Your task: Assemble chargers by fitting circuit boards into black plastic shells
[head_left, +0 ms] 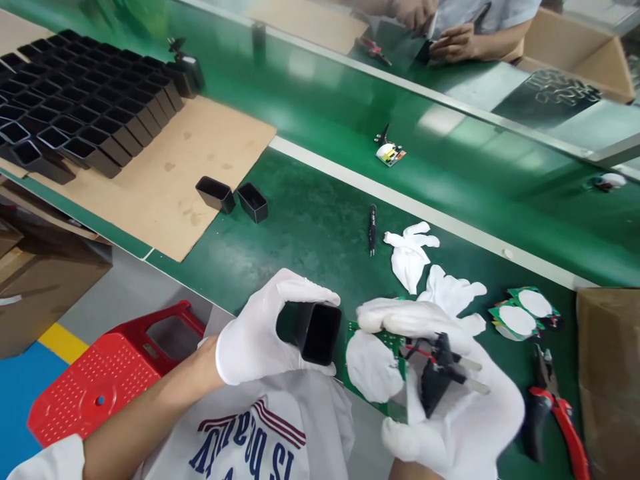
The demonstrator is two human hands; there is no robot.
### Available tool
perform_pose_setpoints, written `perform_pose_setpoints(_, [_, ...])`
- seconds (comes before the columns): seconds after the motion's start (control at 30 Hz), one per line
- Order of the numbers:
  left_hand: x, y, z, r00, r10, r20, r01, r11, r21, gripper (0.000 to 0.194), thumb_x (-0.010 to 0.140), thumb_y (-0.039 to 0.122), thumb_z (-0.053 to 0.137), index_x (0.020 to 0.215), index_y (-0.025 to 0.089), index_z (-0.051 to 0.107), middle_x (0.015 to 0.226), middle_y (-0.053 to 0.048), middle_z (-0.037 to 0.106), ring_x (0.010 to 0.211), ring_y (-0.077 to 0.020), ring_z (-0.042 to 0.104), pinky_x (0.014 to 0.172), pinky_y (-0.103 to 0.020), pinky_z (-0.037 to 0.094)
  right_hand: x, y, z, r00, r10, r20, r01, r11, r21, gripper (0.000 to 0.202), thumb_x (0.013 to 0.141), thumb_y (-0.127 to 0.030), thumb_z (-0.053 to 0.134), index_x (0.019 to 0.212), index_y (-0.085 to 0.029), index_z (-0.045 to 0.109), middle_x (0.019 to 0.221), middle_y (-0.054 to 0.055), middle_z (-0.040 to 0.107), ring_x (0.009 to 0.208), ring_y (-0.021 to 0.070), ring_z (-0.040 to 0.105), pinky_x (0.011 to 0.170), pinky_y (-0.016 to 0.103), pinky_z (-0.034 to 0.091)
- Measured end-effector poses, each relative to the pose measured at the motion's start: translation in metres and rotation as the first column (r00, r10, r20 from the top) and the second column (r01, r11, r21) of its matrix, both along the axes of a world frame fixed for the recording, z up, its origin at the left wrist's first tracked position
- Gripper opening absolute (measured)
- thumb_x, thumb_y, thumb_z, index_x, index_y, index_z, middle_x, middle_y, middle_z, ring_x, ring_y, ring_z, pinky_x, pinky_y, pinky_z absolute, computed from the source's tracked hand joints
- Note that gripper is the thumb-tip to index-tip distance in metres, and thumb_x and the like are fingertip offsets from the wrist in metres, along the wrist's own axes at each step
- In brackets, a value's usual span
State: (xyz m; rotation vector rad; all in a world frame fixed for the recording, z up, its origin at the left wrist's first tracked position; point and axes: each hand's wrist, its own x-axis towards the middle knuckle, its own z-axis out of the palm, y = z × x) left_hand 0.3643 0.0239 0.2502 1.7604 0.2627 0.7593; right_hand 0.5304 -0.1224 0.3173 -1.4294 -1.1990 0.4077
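Note:
Both hands wear white gloves. My left hand holds a black rectangular case, thumb and fingers on opposite sides, its open end facing right and up. In my right hand is a green circuit board with a round white patch, together with a black plug piece that has two metal prongs and red and black wires. The board's left edge is close to the case, with a small gap between them. Two loose black cases, one of them a nearer case, stand by the cardboard edge.
Many black cases stand in rows on cardboard at left. Tweezers, white gloves, patched boards and red-handled pliers lie on the green table. A brown box is at right. Across the divider, a person's hands work.

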Motion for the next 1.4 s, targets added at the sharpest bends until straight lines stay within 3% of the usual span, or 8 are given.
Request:
perform_pose_setpoints(0.23, [0.013, -0.001, 0.005, 0.995, -0.03, 0.093, 0.032, 0.999, -0.023, 0.066, 0.072, 0.041, 0.102, 0.127, 0.028, 0.069, 0.108, -0.006, 0.083, 0.092, -0.0245, 0.08, 0.082, -0.037, 0.064, -0.01, 0.01, -0.006, 0.998, 0.062, -0.014, -0.061, 0.996, 0.069, 0.056, 0.08, -0.037, 0.099, 0.129, -0.024, 0.075, 0.116, 0.004, 0.083, 0.111, 0.025, 0.078, 0.1, 0.037, 0.065])
perform_pose_setpoints(0.43, [0.016, 0.0, 0.007, 0.998, -0.058, 0.007, 0.059, 0.993, -0.098, 0.055, 0.062, 0.051, 0.105, 0.1, 0.026, 0.074, 0.089, -0.005, 0.079, 0.088, -0.0276, 0.078, 0.075, -0.036, 0.061, -0.011, 0.011, -0.008, 0.999, 0.052, -0.012, -0.052, 0.999, 0.001, 0.063, 0.073, -0.04, 0.104, 0.129, -0.028, 0.075, 0.117, 0.002, 0.083, 0.109, 0.0232, 0.079, 0.097, 0.034, 0.066])
perform_pose_setpoints(0.57, [0.02, 0.002, 0.009, 0.99, -0.139, -0.032, 0.132, 0.978, -0.162, 0.043, 0.065, 0.046, 0.103, 0.081, 0.024, 0.07, 0.075, -0.001, 0.072, 0.078, -0.024, 0.074, 0.067, -0.033, 0.057, -0.013, 0.013, -0.009, 0.999, 0.043, 0.013, -0.042, 0.999, -0.013, 0.061, 0.075, -0.038, 0.103, 0.128, -0.029, 0.075, 0.114, 0.002, 0.082, 0.109, 0.0233, 0.08, 0.095, 0.033, 0.067])
perform_pose_setpoints(0.7, [0.025, 0.006, 0.011, 0.967, -0.256, 0.008, 0.251, 0.942, -0.223, 0.035, 0.072, 0.029, 0.098, 0.07, 0.02, 0.064, 0.064, 0.001, 0.068, 0.061, -0.0167, 0.066, 0.058, -0.028, 0.052, -0.014, 0.014, -0.01, 0.999, 0.037, 0.023, -0.036, 0.999, -0.024, 0.057, 0.077, -0.033, 0.101, 0.128, -0.029, 0.074, 0.115, 0.002, 0.082, 0.108, 0.0225, 0.08, 0.094, 0.032, 0.067])
perform_pose_setpoints(0.8, [0.024, 0.004, 0.009, 0.982, -0.189, 0.019, 0.189, 0.961, -0.203, 0.033, 0.068, 0.029, 0.099, 0.08, 0.02, 0.07, 0.069, 0.001, 0.072, 0.064, -0.0181, 0.068, 0.061, -0.029, 0.055, -0.012, 0.014, -0.012, 0.999, 0.045, 0.019, -0.045, 0.999, -0.027, 0.059, 0.077, -0.036, 0.102, 0.128, -0.029, 0.074, 0.117, 0.002, 0.082, 0.109, 0.022, 0.079, 0.095, 0.032, 0.066])
perform_pose_setpoints(0.93, [0.019, -0.002, 0.004, 0.999, -0.016, 0.033, 0.02, 0.989, -0.145, 0.055, 0.063, 0.039, 0.104, 0.108, 0.024, 0.075, 0.08, 0.001, 0.076, 0.072, -0.0211, 0.071, 0.069, -0.034, 0.059, -0.012, 0.012, -0.016, 0.997, 0.066, 0.025, -0.065, 0.997, -0.047, 0.065, 0.074, -0.034, 0.103, 0.131, -0.029, 0.072, 0.119, 0.002, 0.081, 0.112, 0.0235, 0.077, 0.098, 0.035, 0.065])
perform_pose_setpoints(1.17, [0.018, -0.001, 0.008, 0.995, -0.05, -0.084, 0.036, 0.987, -0.154, 0.048, 0.067, 0.057, 0.101, 0.094, 0.026, 0.077, 0.081, -0.004, 0.076, 0.081, -0.0277, 0.073, 0.073, -0.042, 0.061, -0.014, 0.012, -0.018, 0.995, 0.06, 0.074, -0.054, 0.994, -0.093, 0.067, 0.073, -0.029, 0.103, 0.132, -0.03, 0.071, 0.119, 0.005, 0.08, 0.11, 0.0279, 0.076, 0.093, 0.043, 0.065])
perform_pose_setpoints(1.4, [0.009, -0.004, -0.005, 1.0, 0.027, -0.009, -0.027, 0.996, -0.086, 0.059, 0.068, 0.036, 0.099, 0.119, 0.03, 0.069, 0.1, -0.004, 0.076, 0.09, -0.0258, 0.075, 0.078, -0.039, 0.063, -0.014, 0.017, -0.023, 0.974, 0.021, 0.227, 0.006, 0.993, -0.116, 0.071, 0.07, -0.04, 0.105, 0.13, -0.031, 0.07, 0.121, 0.006, 0.077, 0.112, 0.0301, 0.074, 0.094, 0.048, 0.065])
